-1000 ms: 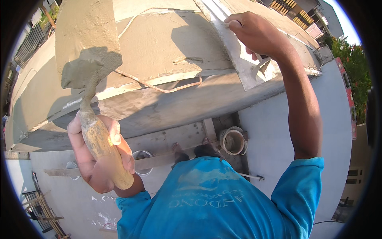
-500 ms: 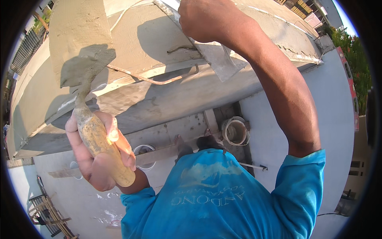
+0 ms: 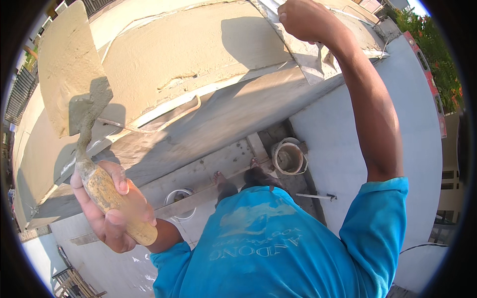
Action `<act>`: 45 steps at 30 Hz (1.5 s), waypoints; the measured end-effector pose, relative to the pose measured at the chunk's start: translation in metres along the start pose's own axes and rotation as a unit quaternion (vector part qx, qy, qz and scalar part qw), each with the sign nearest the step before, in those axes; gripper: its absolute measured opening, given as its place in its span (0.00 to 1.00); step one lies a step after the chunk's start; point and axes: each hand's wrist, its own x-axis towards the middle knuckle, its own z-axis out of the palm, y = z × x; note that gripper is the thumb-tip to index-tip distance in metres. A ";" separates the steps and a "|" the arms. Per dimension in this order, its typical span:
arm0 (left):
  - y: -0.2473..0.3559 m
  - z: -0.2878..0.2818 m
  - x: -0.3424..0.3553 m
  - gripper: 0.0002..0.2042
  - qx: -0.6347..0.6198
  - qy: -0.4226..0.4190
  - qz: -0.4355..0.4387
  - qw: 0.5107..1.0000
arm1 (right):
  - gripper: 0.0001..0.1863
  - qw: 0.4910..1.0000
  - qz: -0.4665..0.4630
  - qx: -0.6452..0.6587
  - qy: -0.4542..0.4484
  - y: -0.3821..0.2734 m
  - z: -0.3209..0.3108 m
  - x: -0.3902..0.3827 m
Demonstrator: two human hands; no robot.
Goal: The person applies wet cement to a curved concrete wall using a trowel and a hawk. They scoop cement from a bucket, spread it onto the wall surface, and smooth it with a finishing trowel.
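My left hand (image 3: 110, 208) is wrapped round the wooden handle of a trowel (image 3: 74, 69). The trowel's broad blade points away from me and is coated with wet mortar. At the far right, my right hand (image 3: 310, 22) is closed on a long, flat plastering float (image 3: 290, 47), whose grip is hidden by the fingers. The float lies against the ledge, its near end sticking out past the edge. Between the two tools spreads a layer of wet grey mortar (image 3: 179, 49), with a rough patch near its front edge.
A bent metal rod (image 3: 181, 115) hangs at the ledge's front. Down by my feet stand a mortar-stained bucket (image 3: 289, 156) and a white pail (image 3: 180, 198). A red spirit level (image 3: 427, 74) leans along the pale wall (image 3: 397, 109) on the right.
My right hand and the float have moved right along the ledge, uncovering more smoothed mortar. The trowel in my left hand sits a little further left in view.
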 end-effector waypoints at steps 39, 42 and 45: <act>-0.001 0.234 -0.034 0.38 -0.016 -0.083 -0.022 0.996 | 0.17 0.974 0.203 0.090 -0.049 0.388 -0.037 -0.181; -0.032 0.221 0.005 0.39 -0.016 -0.082 -0.040 0.996 | 0.21 0.948 0.270 0.169 -0.029 0.338 -0.024 -0.179; -0.043 0.225 0.009 0.38 -0.051 -0.088 -0.054 0.993 | 0.20 0.932 0.306 0.190 -0.037 0.307 -0.035 -0.229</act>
